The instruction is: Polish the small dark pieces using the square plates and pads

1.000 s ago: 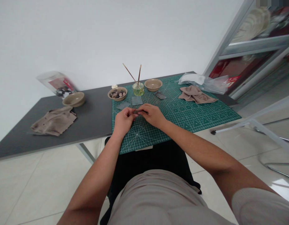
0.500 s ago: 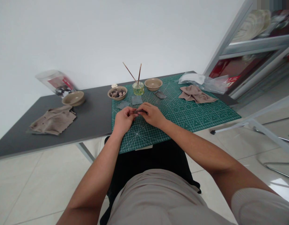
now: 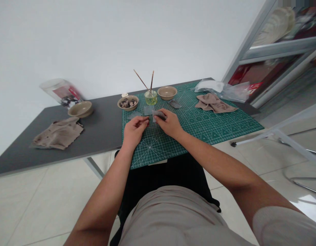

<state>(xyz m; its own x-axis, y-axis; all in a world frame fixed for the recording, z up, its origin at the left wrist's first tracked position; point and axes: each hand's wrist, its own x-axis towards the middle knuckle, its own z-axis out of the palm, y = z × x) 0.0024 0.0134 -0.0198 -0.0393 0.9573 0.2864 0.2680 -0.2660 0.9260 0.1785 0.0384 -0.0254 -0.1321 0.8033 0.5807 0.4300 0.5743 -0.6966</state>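
Observation:
My left hand (image 3: 134, 128) is closed in a pinch on a small dark piece (image 3: 147, 117), mostly hidden by the fingertips. Just to the right, my right hand (image 3: 170, 123) grips a folded grey piece of sandpaper (image 3: 158, 114). A narrow gap separates the two hands above the green cutting mat (image 3: 150, 150). Beyond them lie a flat grey square (image 3: 148, 109), another grey sheet (image 3: 134, 115) and a crumpled grey scrap (image 3: 175, 103). A tan bowl (image 3: 127, 108) holds several small brown and dark chunks.
A glass jar (image 3: 151, 99) with two thin sticks stands behind the squares, beside a second tan bowl (image 3: 167, 93). At right are a brown cloth (image 3: 214, 103) and a plastic bag (image 3: 224, 89). At left sit another bowl (image 3: 81, 109), a cloth (image 3: 59, 133) and a clear container (image 3: 62, 90).
My hands have drawn apart from where they met. The sandpaper now shows opened up in my right hand, while the left keeps its pinch on the small dark piece.

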